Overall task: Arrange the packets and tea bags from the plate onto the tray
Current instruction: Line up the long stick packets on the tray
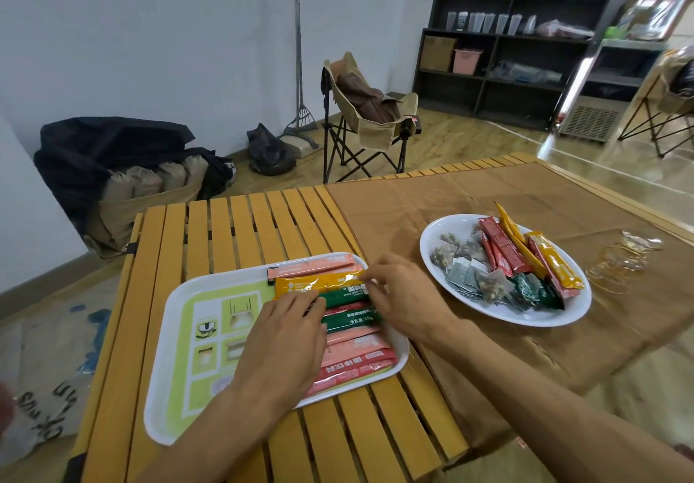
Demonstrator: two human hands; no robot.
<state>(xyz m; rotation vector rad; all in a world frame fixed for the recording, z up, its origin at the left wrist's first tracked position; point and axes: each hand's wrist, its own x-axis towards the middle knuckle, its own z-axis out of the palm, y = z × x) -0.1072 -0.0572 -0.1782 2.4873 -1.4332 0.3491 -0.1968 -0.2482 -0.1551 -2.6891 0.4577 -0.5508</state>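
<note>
A white tray (176,332) with a green printed face lies on the slatted wooden table. A row of stick packets lies along its right side: pink, orange (319,282), green (343,294), pink and red. My left hand (285,340) lies flat on the packets, fingertips at the green one's left end. My right hand (402,291) pinches the right end of the green packet at the tray's far right corner. To the right, a white oval plate (525,319) holds red, orange and green packets (503,249) and several tea bags (465,268).
A brown cloth (488,189) covers the table's right half, under the plate. Clear glass cups (623,257) stand right of the plate. Beyond the table are a folding camp chair (368,114), dark bags on the floor and a black shelf unit (507,58).
</note>
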